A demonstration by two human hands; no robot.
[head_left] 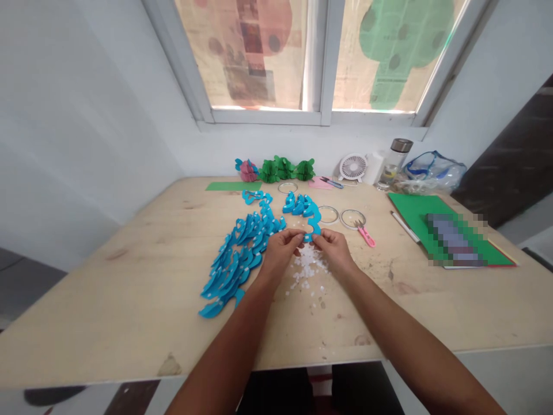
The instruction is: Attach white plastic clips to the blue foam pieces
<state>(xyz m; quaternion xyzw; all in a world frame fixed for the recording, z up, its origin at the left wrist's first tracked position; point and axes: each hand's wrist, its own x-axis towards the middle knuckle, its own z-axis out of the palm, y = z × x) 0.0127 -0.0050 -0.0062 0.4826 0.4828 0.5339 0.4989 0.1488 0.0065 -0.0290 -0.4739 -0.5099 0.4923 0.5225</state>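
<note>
Between my two hands is a curved blue paper cutout (315, 222), held above the middle of the table. My left hand (283, 245) pinches its lower left end, fingers closed. On its lower right edge, my right hand (333, 245) has thumb and fingers closed too. Just behind the cutout sit a few folded blue paper pieces (296, 204). To the left of my left hand lies a large spread of blue paper cutouts (237, 259) with small white patches. Small white paper scraps (307, 268) are scattered below my hands.
Rolls of tape (353, 218) and pink-handled snips (366, 235) lie right of my hands. Green paper ornaments (284, 168), a small white fan (353, 168) and a glass bottle (394, 164) stand along the wall. Green sheets (415, 207) with a blurred-out object lie at the right.
</note>
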